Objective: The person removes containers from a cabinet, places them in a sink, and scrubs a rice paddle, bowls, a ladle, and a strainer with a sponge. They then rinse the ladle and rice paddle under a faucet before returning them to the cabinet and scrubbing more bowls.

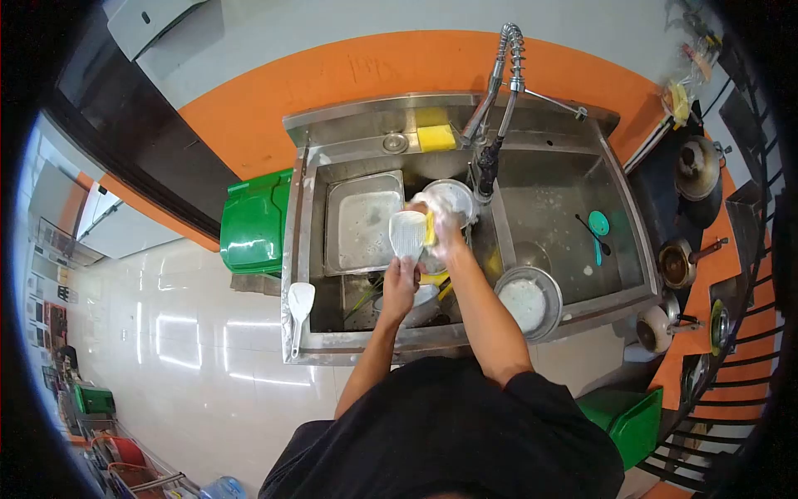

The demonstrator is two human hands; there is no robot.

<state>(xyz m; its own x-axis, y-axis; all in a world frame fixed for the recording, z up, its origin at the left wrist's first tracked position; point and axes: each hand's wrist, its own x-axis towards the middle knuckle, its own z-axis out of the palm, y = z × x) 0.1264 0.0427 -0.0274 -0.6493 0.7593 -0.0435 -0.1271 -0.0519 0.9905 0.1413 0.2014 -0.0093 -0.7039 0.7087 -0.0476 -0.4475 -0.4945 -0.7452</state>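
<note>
My left hand [401, 287] grips a white rice paddle [408, 233] by its handle, with the ribbed blade pointing away from me over the left basin. Foam covers my right hand [445, 223], which is closed around a yellow sponge [431, 230] beside the blade's right edge. Behind the right hand, a round metal bowl [455, 190] is partly hidden by it. To the left, a rectangular metal tray [363, 218] rests in the basin. Under my hands lie more dishes, mostly hidden. Another white paddle [301, 301] lies on the sink's left rim.
A foamy metal bowl [546, 312] sits at the right basin's front edge. That basin holds a turquoise ladle [598, 224] and a dark spoon [593, 235]. A spring faucet [499, 108] rises behind the divider. Another yellow sponge [437, 138] is on the back ledge. Green bins [253, 220] flank the sink.
</note>
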